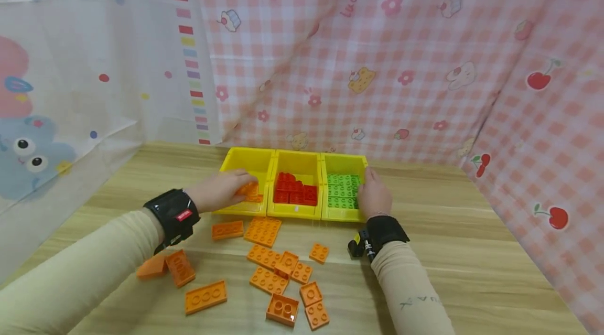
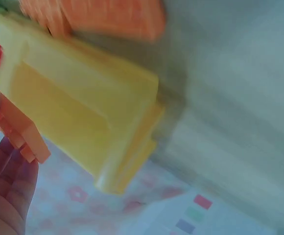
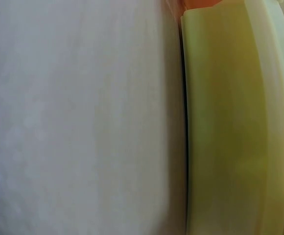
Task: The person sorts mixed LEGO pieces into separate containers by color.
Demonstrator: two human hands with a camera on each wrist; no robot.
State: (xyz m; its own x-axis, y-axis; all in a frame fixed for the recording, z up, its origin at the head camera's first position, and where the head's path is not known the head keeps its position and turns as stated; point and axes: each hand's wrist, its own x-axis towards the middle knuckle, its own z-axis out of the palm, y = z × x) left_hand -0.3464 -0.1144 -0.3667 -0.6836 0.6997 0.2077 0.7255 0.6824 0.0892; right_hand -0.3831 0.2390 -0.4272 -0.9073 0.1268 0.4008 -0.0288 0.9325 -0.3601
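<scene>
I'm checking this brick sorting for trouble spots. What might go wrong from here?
1. The left hand reaches into the left bin with orange bricks; its sleeve hangs over loose bricks on the table and might sweep some aside.
2. The right hand rests at the edge of the green-brick bin; a push there might shift the three bins.
3. The wrist views are blurred, so the left hand's grip cannot be checked; a brick may slip.

Light wooden table (image 1: pixel 472 230) before pink checked cloth (image 1: pixel 401 52) and pale cartoon-print curtain (image 1: pixel 71 62).
</scene>
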